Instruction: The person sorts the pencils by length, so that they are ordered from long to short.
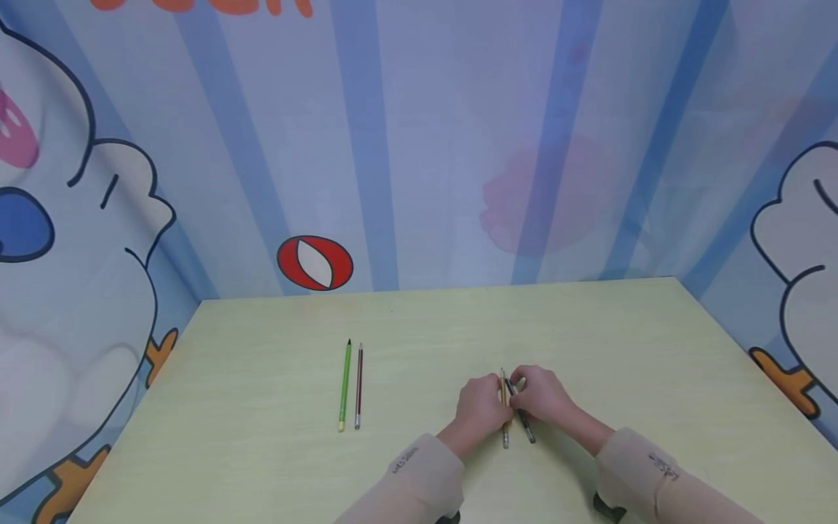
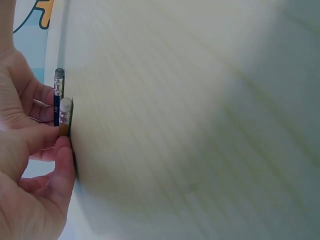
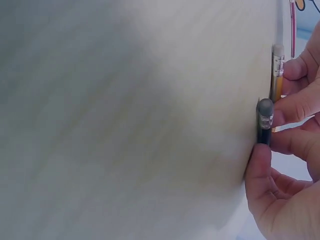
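Near the front right of the table, my left hand (image 1: 482,405) pinches a yellow-orange pencil (image 1: 505,434) between thumb and fingertips. Right beside it, my right hand (image 1: 545,395) pinches a black pencil (image 1: 527,426) that lies at a slant. Both eraser ends point toward me. In the left wrist view the orange pencil's pale eraser (image 2: 65,104) is nearer, with the black pencil's grey eraser (image 2: 59,73) beyond it. The right wrist view shows the dark pencil (image 3: 265,122) between thumb and finger. Fingers cover the middle of both pencils.
To the left, a green pencil (image 1: 345,386) and a dark red pencil (image 1: 358,386) lie side by side on the pale yellow table (image 1: 249,378). A blue striped backdrop (image 1: 445,145) stands behind the table's far edge.
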A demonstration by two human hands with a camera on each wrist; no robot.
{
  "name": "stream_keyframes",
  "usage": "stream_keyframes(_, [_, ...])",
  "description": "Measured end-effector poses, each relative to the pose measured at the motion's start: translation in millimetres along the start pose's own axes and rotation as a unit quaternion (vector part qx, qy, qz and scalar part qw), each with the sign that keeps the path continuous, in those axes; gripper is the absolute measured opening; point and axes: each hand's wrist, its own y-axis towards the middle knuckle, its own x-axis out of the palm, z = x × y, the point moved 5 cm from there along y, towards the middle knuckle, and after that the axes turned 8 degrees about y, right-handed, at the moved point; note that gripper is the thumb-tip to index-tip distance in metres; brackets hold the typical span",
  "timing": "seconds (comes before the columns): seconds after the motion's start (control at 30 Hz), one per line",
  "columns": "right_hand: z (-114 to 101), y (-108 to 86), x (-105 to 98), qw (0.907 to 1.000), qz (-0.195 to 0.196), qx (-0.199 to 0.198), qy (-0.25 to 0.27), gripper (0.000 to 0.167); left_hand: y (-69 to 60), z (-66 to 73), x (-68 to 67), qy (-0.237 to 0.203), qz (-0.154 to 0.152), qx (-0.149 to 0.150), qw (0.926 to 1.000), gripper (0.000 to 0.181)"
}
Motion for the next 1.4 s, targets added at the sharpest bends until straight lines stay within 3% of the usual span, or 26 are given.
stream_keyframes(0.3, [-1.4, -1.7, -1.5, 0.9999, -0.009, 0.007, 0.013, 0.024, 2.1, -3.5, 2.4, -0.005, 0.012, 0.009, 0.9999, 0.020])
stream_keyframes(0.63, [7.0, 0.4, -5.5, 0.9953, -0.013, 0.024, 0.094, 0.027, 2.4, -9.3, 3.4, -0.051, -0.012, 0.006, 0.9986, 0.026])
stream_keyframes(0.8, [2.5, 0.7, -10.9, 0.9859, -0.017, 0.030, 0.164, 0.030, 3.0, -12.5, -0.5, -0.095, -0.018, 0.003, 0.9953, 0.026])
stream_keyframes(1.07, [-9.7, -0.3, -19.1, 0.9611, -0.051, 0.023, 0.270, 0.034, 4.9, -22.9, -13.8, -0.216, -0.023, 0.003, 0.9762, 0.025])
stream_keyframes(1.4, [-24.0, -6.7, -16.5, 0.9303, -0.112, -0.039, 0.347, 0.035, 2.9, -28.6, -32.1, -0.304, -0.045, 0.019, 0.9514, 0.028])
